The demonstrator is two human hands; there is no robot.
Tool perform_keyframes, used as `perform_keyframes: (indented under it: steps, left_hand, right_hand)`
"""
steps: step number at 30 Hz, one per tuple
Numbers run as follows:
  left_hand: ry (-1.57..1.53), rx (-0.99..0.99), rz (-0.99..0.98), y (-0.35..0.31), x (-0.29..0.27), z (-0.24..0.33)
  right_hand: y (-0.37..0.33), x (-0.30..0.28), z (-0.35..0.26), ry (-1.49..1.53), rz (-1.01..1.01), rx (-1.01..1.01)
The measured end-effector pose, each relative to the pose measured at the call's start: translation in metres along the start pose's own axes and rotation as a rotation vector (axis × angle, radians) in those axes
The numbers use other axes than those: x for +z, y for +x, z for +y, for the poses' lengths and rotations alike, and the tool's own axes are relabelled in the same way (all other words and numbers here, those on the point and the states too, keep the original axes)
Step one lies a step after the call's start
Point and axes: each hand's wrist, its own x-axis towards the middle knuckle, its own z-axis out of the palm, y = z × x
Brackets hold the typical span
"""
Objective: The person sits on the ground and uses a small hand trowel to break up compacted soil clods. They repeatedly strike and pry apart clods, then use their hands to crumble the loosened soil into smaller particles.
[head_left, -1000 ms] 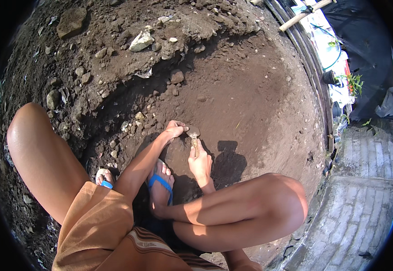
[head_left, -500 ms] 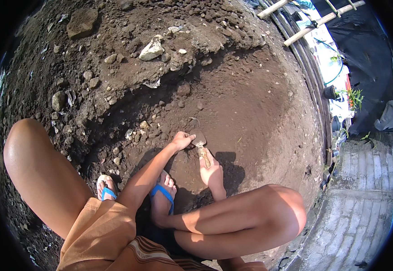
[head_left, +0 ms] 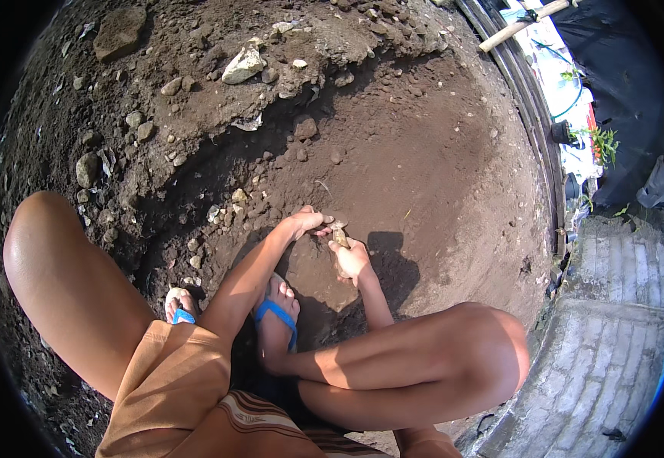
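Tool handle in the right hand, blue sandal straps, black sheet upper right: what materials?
Tool handle: probably wood, matte and worn; mottled tan, though dirt may mask it.
Blue sandal straps: likely rubber or soft plastic; smooth, evenly coloured bands.
Black sheet: looks like plastic film, faint sheen and creases; coated fabric can't be ruled out.

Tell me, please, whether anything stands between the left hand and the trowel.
Nothing visible does: the left hand is right by the far end of the trowel, whose near end the right hand grips. Whether the left fingers touch it is too small to tell. Small pale stones lie off to the left.
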Motion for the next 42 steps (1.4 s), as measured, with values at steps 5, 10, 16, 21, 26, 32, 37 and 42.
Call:
perform_keyframes:
  steps: [5,10,16,21,26,32,37,42]
  left_hand:
    - [-0.333,0.362,0.237,-0.007,0.011,0.012]
    - [-0.303,0.409,0.209,-0.013,0.025,0.030]
    - [0.964,0.057,-0.011,-0.041,0.036,0.031]
    - [1.527,0.166,-0.177,-0.061,0.062,0.027]
    - [1.660,0.278,-0.176,-0.081,0.087,0.011]
    - [1.809,0.581,-0.126,-0.098,0.092,0.007]
    - [1.727,0.522,-0.080,-0.099,0.100,0.009]
    - [1.740,0.507,-0.036,-0.096,0.108,0.012]
  right_hand:
    - [-0.007,0.020,-0.001,-0.442,0.311,-0.487]
    - [-0.008,0.011,-0.003,-0.240,0.266,-0.415]
    - [-0.067,-0.056,0.076,-0.098,0.446,-0.547]
    - [-0.145,-0.076,0.162,0.081,0.483,-0.252]
    - [-0.212,-0.094,0.179,0.023,0.473,-0.060]
    - [-0.241,-0.110,0.158,-0.057,0.481,-0.063]
    - [-0.213,-0.122,0.169,0.398,0.717,-0.276]
    - [-0.136,-0.119,0.169,0.824,0.951,-0.758]
